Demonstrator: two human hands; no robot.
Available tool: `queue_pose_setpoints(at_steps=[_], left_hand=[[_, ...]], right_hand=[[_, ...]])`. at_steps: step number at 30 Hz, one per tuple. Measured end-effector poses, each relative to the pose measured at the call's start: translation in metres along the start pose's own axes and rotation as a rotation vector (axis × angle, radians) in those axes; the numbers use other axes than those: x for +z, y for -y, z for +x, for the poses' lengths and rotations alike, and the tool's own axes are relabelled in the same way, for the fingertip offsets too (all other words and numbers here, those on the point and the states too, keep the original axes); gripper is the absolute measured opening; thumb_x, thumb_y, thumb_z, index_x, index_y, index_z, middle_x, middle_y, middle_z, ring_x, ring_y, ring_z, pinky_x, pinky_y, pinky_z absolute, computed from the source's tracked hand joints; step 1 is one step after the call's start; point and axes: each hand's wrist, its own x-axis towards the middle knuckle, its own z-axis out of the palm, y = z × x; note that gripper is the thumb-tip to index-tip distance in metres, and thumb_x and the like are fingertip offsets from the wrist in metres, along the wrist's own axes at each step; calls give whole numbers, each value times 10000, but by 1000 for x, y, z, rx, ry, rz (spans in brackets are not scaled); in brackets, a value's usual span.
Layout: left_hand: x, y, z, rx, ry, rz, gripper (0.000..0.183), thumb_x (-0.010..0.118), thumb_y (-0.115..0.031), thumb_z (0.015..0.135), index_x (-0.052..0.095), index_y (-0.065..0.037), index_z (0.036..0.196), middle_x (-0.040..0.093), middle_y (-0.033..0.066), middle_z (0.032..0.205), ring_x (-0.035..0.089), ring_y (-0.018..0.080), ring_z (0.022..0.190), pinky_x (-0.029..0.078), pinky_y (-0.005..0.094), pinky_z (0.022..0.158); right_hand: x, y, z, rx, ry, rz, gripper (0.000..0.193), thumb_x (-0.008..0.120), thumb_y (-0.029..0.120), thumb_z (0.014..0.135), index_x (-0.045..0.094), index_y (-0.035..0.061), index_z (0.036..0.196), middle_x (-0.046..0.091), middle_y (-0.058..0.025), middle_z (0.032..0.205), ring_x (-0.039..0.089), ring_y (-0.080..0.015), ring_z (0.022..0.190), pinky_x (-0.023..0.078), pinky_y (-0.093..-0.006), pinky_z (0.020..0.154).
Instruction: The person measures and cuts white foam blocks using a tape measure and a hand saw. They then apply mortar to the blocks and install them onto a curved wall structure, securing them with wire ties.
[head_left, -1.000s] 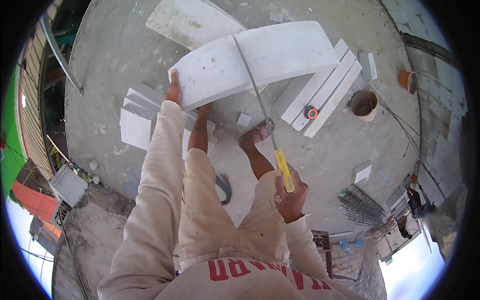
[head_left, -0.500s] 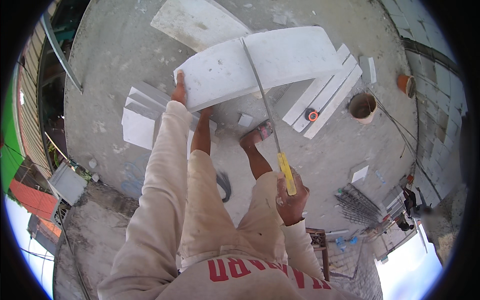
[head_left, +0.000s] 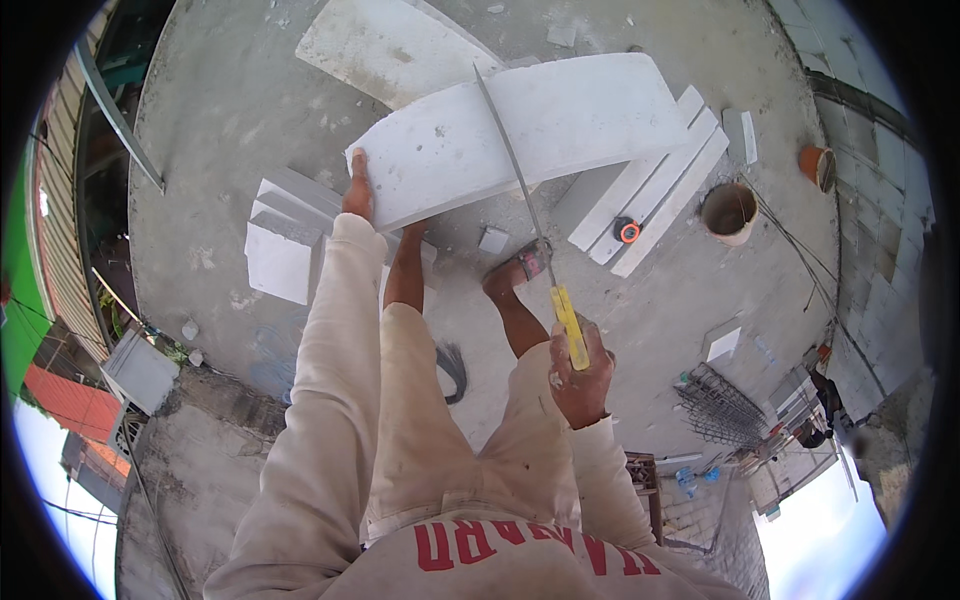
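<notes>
A long white block (head_left: pixel 590 110), like lightweight concrete, lies across other blocks in front of me. My left hand (head_left: pixel 359 188) holds its near left end, thumb on top and the other fingers hidden. In my right hand (head_left: pixel 582 385) is a handsaw (head_left: pixel 519 172), gripped by its yellow handle. The long narrow blade lies across the middle of the block, and its tip reaches past the far edge. How deep the blade sits cannot be made out.
Another white slab (head_left: pixel 385 45) lies beyond the block. Cut pieces (head_left: pixel 280 262) are stacked at left. An orange-and-black tape measure (head_left: pixel 626 230) rests on long white strips (head_left: pixel 675 195) at right, near a bucket (head_left: pixel 729 213) and thin rods. My sandalled foot (head_left: pixel 520 268) is below the saw.
The saw and my right hand have moved forward, away from my body, and slightly left. My left hand keeps its place on the block.
</notes>
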Motion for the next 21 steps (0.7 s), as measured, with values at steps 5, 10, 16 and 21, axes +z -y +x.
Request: queue_pose_setpoints(at_steps=[5, 10, 16, 21], left_hand=[[8, 0, -5, -22, 12, 28, 1033, 594, -786, 868, 541, 85, 1422, 598, 154, 1407, 582, 245, 1243, 430, 343, 1072], [-3, 6, 4, 20, 31, -56, 996, 599, -777, 874, 539, 38, 1443, 594, 151, 1412, 581, 238, 1255, 437, 347, 1067], [11, -5, -24, -43, 114, -91, 945, 599, -748, 897, 520, 2, 1466, 600, 131, 1404, 584, 244, 1251, 440, 353, 1068], [-2, 4, -13, 29, 72, -111, 972, 597, -764, 886, 518, 12, 1465, 590, 140, 1411, 585, 249, 1235, 431, 354, 1070]], right_hand=[[25, 16, 60, 52, 100, -54, 230, 660, 139, 963, 636, 12, 1153, 737, -160, 1006, 754, -298, 814, 600, -365, 708], [-14, 8, -2, 24, 70, -18, 267, 630, 122, 969, 604, 4, 1207, 743, -160, 913, 758, -306, 807, 589, -399, 761], [11, 20, 71, 100, 174, 0, 313, 678, 131, 931, 607, 3, 1208, 723, -115, 912, 725, -313, 722, 568, -415, 708], [-39, 12, -17, -12, 73, -45, 261, 671, 158, 947, 628, 25, 1167, 724, -108, 888, 721, -311, 731, 568, -402, 674]])
